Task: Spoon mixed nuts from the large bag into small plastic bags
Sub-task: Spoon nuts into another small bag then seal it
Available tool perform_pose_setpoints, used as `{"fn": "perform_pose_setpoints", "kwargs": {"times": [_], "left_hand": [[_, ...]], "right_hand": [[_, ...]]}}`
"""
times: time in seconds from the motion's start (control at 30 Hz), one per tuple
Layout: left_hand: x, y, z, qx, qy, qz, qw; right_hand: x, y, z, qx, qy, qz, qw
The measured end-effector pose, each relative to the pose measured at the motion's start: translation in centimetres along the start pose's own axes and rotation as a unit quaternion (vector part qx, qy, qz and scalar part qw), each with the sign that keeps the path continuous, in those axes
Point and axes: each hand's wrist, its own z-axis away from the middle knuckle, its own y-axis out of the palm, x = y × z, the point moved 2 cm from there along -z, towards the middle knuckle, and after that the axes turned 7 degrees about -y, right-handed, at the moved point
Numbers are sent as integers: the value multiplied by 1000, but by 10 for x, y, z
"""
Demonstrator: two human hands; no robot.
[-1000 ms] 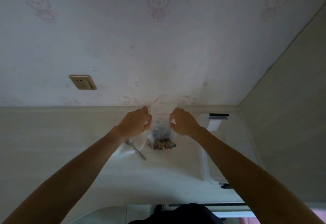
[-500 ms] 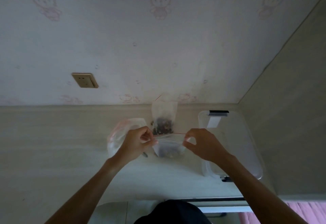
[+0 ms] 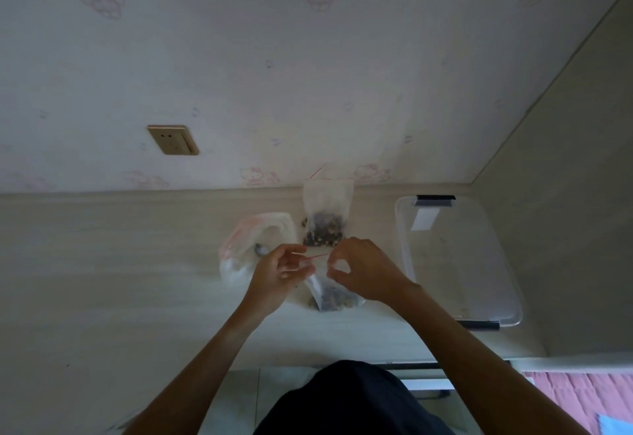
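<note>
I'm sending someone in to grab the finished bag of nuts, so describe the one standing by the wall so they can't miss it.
Start at the clear plastic lidded box on the right of the table. Just left of it, against the wallpapered wall, stands the small bag with a red zip line at its top and nuts in its bottom. Unlike the bag in the hands, nobody touches it, and it stands upright.

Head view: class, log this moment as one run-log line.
left hand + right hand: pinching small bag top | filled bag behind | spoon idle
</note>
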Motion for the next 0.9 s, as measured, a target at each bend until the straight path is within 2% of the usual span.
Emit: {"fn": "perform_pose_setpoints", "kwargs": {"times": [0.2,0.47,0.6,0.9], "left_hand": [[10,2,4,-2,-17,3,1000],[10,15,8,-21,7,27,999],[10,18,7,-17,6,22,1000],[8,20,10,-9,12,1,1000]], "right_hand": [[0,2,1,3,2,-6,1000],[-3,7,-7,18,36,-71,997],[-5,7,-10,10,28,-114,993],[-2,5,-9,10,14,-132,991]]}}
